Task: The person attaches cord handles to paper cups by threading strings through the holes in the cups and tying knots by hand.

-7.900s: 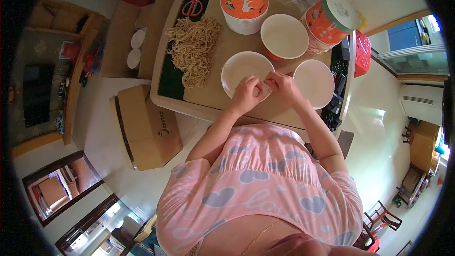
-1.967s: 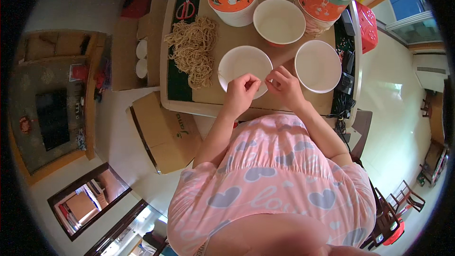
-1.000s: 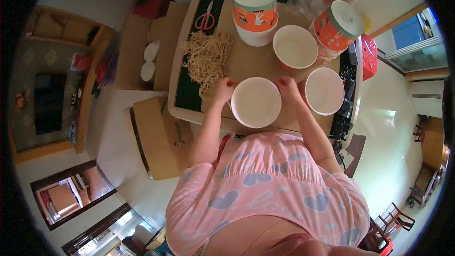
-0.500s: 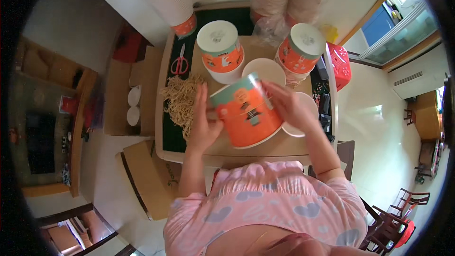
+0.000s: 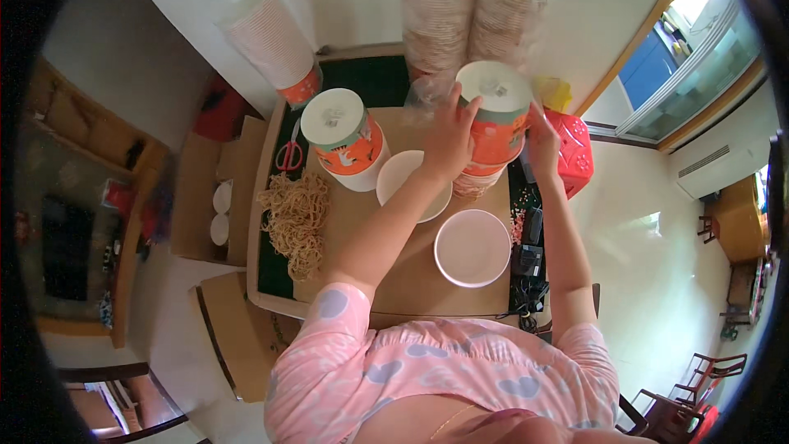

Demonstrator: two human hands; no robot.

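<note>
Hands, left and right, clasping upside-down orange-printed white paper bowl atop right stack on brown tabletop; second inverted stack left, open white bowl nearer.

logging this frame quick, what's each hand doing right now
Left hand: fingers spread open against the left side of the upside-down orange paper cup topping a stack.
Right hand: pressed on the same cup's right side.

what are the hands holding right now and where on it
Both hands, left hand and right hand, hold the upturned orange paper bowl by its opposite side walls, atop a bowl stack.
</note>
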